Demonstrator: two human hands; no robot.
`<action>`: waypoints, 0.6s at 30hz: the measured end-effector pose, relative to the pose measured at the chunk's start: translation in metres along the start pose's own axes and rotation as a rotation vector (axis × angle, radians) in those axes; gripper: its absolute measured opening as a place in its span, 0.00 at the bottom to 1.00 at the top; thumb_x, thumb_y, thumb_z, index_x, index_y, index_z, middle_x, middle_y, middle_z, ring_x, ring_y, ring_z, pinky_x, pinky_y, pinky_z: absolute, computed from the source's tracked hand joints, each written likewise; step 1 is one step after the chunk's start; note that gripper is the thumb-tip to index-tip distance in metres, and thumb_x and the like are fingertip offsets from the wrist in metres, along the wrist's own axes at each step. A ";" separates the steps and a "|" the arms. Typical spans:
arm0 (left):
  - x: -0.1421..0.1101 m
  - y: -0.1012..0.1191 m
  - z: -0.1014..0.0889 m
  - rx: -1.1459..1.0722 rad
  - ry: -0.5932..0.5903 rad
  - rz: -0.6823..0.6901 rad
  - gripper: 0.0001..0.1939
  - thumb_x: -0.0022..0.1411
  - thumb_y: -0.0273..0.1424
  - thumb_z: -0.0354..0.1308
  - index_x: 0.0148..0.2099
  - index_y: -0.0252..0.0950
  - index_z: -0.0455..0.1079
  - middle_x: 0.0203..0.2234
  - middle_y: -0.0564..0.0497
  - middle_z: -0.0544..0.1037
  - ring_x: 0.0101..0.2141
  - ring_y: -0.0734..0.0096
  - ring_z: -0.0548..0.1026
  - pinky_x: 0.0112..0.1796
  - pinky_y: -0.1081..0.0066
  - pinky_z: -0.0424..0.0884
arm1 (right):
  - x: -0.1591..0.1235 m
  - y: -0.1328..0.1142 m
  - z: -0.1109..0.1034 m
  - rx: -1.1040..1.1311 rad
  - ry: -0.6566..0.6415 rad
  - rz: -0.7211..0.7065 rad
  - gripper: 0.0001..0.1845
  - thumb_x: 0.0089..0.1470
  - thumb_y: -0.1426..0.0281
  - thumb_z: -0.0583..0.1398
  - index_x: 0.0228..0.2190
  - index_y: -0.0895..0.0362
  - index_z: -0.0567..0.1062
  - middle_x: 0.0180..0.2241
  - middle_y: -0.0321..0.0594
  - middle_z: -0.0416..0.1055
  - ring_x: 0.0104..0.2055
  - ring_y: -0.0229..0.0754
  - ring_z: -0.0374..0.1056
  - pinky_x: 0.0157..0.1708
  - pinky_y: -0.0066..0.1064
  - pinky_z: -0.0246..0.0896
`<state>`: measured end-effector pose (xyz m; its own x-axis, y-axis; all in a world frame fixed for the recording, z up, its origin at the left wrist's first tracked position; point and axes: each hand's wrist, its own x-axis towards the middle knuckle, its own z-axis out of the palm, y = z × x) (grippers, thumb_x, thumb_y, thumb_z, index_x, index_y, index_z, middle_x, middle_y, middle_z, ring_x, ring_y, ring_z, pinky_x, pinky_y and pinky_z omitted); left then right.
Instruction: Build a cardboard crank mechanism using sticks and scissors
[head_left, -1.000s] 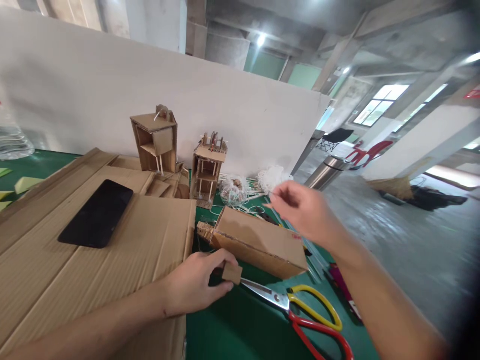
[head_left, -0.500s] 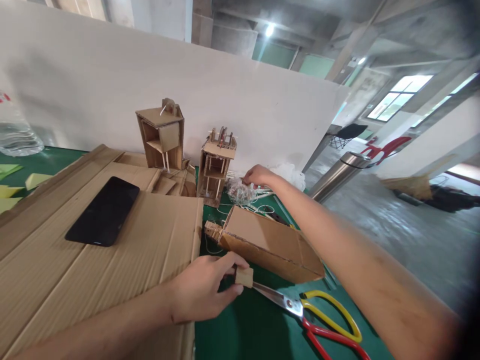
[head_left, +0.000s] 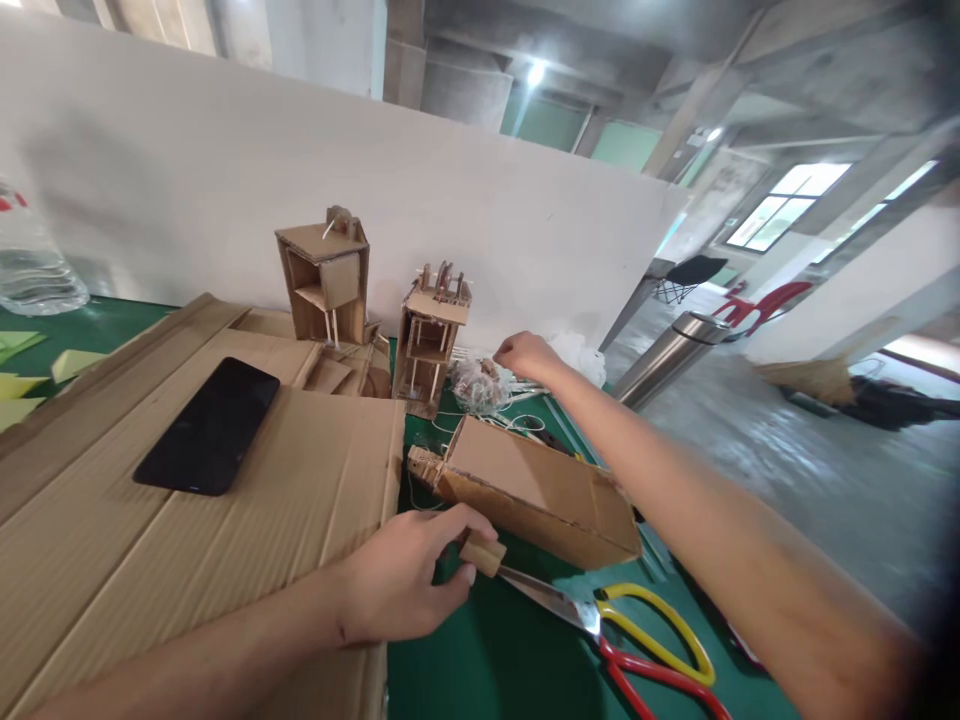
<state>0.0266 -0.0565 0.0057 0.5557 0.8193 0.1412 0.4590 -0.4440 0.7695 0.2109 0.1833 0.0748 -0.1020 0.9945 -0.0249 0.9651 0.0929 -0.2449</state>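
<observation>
A white panel (head_left: 225, 170) stands along the back, the largest thing here, and in front of it spreads the green desk (head_left: 517, 650). A big cardboard sheet (head_left: 330, 450) covers much of the desk's left side, and the left forearm reaches across it.

Next in size is a long cardboard box (head_left: 540, 490), lying on its side on the desk just right of the sheet. Two upright cardboard towers stand near the panel: the left tower (head_left: 330, 285) has a shelf inside, and the right tower (head_left: 429, 345) carries small discs on top. A clear bottle (head_left: 37, 260) is at the far left, and a steel flask (head_left: 664, 362) shows beyond the right forearm. The scissors (head_left: 589, 614), with one yellow and one red handle, lie in front of the box. A black phone (head_left: 210, 425) rests on the sheet.

The left hand (head_left: 401, 580) is over the sheet's right edge, and its fingers grip a small cardboard piece (head_left: 484, 553) in front of the box, right by the scissors' tip. The right hand (head_left: 529, 358) reaches to the back, just by the top of a clear plastic bag (head_left: 480, 388) of small bits; its fingers are bent together, but I cannot tell whether they hold anything. Smallest of all, thin white string (head_left: 529, 422) curls behind the box.
</observation>
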 end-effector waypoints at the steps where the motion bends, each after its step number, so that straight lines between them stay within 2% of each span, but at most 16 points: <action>1: 0.000 -0.001 0.000 -0.015 0.012 -0.010 0.16 0.59 0.24 0.53 0.50 0.40 0.65 0.35 0.53 0.79 0.25 0.72 0.74 0.22 0.75 0.64 | -0.007 -0.001 -0.004 0.020 0.045 -0.026 0.11 0.61 0.65 0.61 0.39 0.61 0.74 0.37 0.40 0.73 0.36 0.40 0.71 0.36 0.35 0.69; 3: 0.001 -0.003 0.001 -0.089 0.050 -0.014 0.16 0.60 0.25 0.52 0.51 0.39 0.64 0.32 0.53 0.78 0.23 0.73 0.71 0.22 0.75 0.63 | -0.031 -0.004 -0.011 0.073 0.136 -0.092 0.09 0.59 0.66 0.61 0.34 0.61 0.74 0.31 0.38 0.72 0.31 0.38 0.69 0.32 0.32 0.65; 5: 0.001 -0.005 0.002 -0.186 0.125 -0.002 0.16 0.62 0.26 0.52 0.52 0.39 0.62 0.32 0.52 0.77 0.27 0.71 0.73 0.26 0.74 0.67 | -0.067 -0.009 -0.015 0.140 0.218 -0.193 0.10 0.59 0.67 0.61 0.28 0.59 0.72 0.26 0.35 0.70 0.27 0.36 0.65 0.29 0.29 0.59; 9: 0.000 -0.008 0.003 -0.305 0.271 0.010 0.16 0.64 0.26 0.49 0.54 0.39 0.61 0.40 0.48 0.75 0.35 0.68 0.75 0.35 0.69 0.72 | -0.155 -0.016 -0.002 0.262 0.312 -0.344 0.22 0.65 0.59 0.50 0.21 0.55 0.64 0.17 0.30 0.57 0.21 0.35 0.55 0.23 0.28 0.51; 11: 0.000 -0.008 0.002 -0.313 0.309 0.047 0.17 0.64 0.24 0.48 0.55 0.39 0.61 0.42 0.48 0.74 0.36 0.69 0.75 0.37 0.68 0.73 | -0.190 -0.018 0.013 0.447 0.241 -0.413 0.18 0.64 0.58 0.51 0.27 0.55 0.67 0.16 0.29 0.57 0.18 0.35 0.53 0.19 0.28 0.47; 13: 0.000 -0.007 0.001 -0.283 0.334 0.094 0.19 0.64 0.23 0.47 0.56 0.40 0.61 0.41 0.49 0.75 0.36 0.69 0.75 0.39 0.68 0.73 | -0.213 -0.021 0.029 0.543 0.102 -0.368 0.14 0.63 0.58 0.52 0.40 0.56 0.69 0.19 0.30 0.63 0.19 0.36 0.58 0.20 0.28 0.51; 14: 0.000 -0.007 0.001 -0.257 0.348 0.108 0.20 0.64 0.22 0.47 0.57 0.40 0.62 0.41 0.49 0.75 0.38 0.69 0.75 0.40 0.68 0.73 | -0.219 -0.022 0.037 0.597 0.015 -0.374 0.14 0.64 0.59 0.52 0.41 0.56 0.68 0.23 0.34 0.66 0.22 0.37 0.62 0.23 0.28 0.54; 16: 0.001 -0.007 0.001 -0.203 0.375 0.102 0.22 0.64 0.22 0.47 0.58 0.40 0.61 0.40 0.49 0.75 0.39 0.67 0.75 0.42 0.66 0.72 | -0.225 -0.026 0.051 0.727 -0.075 -0.378 0.13 0.65 0.61 0.50 0.37 0.56 0.69 0.28 0.37 0.68 0.29 0.39 0.65 0.28 0.29 0.59; 18: 0.001 -0.008 0.002 -0.183 0.399 0.071 0.23 0.65 0.22 0.46 0.60 0.41 0.59 0.38 0.50 0.75 0.38 0.67 0.74 0.41 0.67 0.73 | -0.225 -0.029 0.061 0.852 -0.109 -0.360 0.14 0.65 0.61 0.50 0.32 0.56 0.67 0.27 0.37 0.66 0.29 0.39 0.63 0.27 0.28 0.59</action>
<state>0.0250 -0.0535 -0.0015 0.2540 0.8811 0.3989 0.2792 -0.4617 0.8420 0.1907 -0.0466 0.0280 -0.4245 0.8986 0.1108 0.3723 0.2848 -0.8834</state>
